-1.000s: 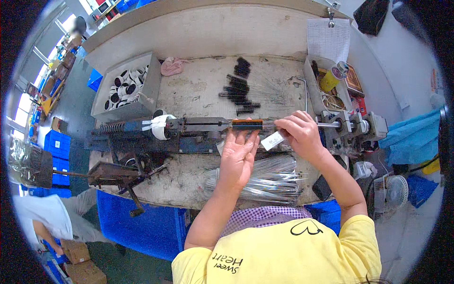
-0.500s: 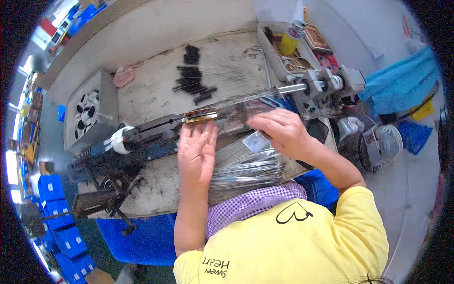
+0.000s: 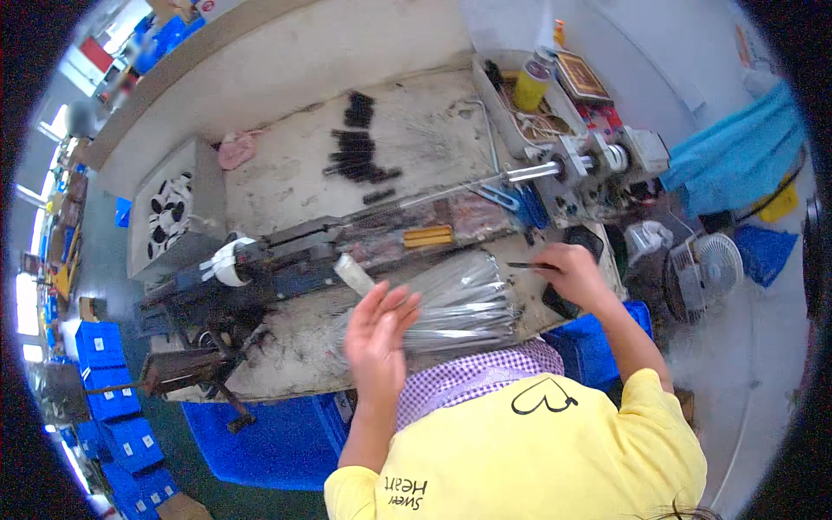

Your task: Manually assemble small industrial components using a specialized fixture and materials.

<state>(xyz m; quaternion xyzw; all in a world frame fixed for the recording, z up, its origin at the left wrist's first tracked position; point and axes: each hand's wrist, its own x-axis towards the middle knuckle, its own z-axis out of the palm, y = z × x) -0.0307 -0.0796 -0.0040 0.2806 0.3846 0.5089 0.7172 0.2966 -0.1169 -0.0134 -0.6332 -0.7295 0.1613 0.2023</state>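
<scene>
Thin dark rod pinched in right hand. Left hand spread flat, fingers apart, on metal rod bundle.

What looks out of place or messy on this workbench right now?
Little stands out. The black tubes lie scattered loosely at the back of the bench rather than stacked, and a pink cloth sits crumpled near the wall. The metal rods by the left hand lie in an orderly bundle.
</scene>
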